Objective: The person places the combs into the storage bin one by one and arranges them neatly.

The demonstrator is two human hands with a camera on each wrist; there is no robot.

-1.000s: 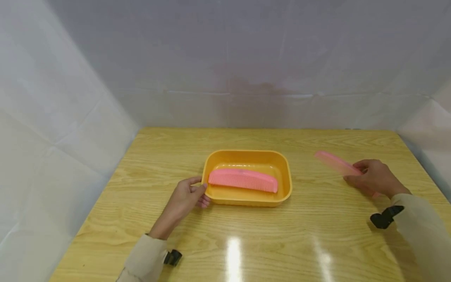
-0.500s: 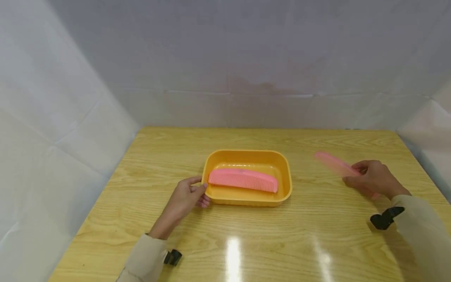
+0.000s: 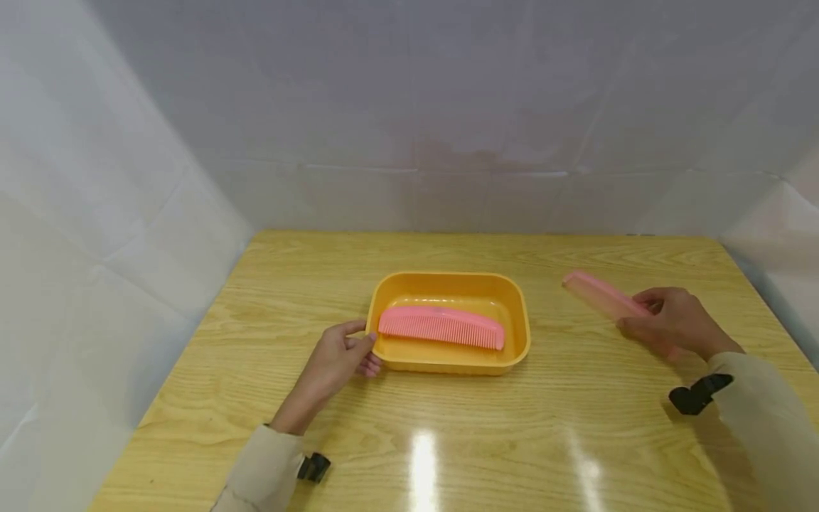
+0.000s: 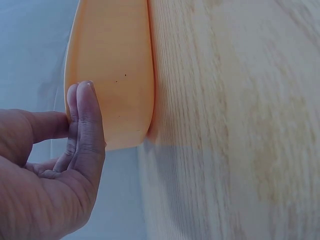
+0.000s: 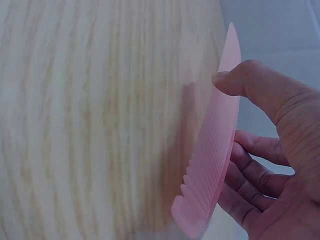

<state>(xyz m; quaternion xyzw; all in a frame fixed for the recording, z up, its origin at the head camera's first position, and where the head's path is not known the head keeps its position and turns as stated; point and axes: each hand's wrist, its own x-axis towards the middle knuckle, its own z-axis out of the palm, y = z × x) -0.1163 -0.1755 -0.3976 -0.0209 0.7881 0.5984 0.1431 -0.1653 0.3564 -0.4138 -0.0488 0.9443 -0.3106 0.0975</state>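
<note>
A yellow-orange plastic basin (image 3: pixel 448 368) stands mid-table in the head view. Inside it lies a pink comb (image 3: pixel 441 326), teeth toward the near side. My left hand (image 3: pixel 335 359) pinches the basin's left rim between thumb and fingers; the left wrist view shows its fingers against the basin's outer wall (image 4: pixel 117 65). Off to the right, my right hand (image 3: pixel 672 323) grips a second pink comb (image 3: pixel 604 293) with the thumb on one face and fingers behind. In the right wrist view this comb (image 5: pixel 215 135) is tilted above the table, its shadow beside it.
The wooden table (image 3: pixel 358 448) reaches forward to a pale sheet wall (image 3: pixel 409 128), with more sheeting at left and right. A black clip (image 3: pixel 313 468) is by the left sleeve and another black clip (image 3: pixel 697 395) by the right sleeve.
My right hand has shifted slightly left and away from me with its comb. The left hand, the basin and the comb inside have stayed in place.
</note>
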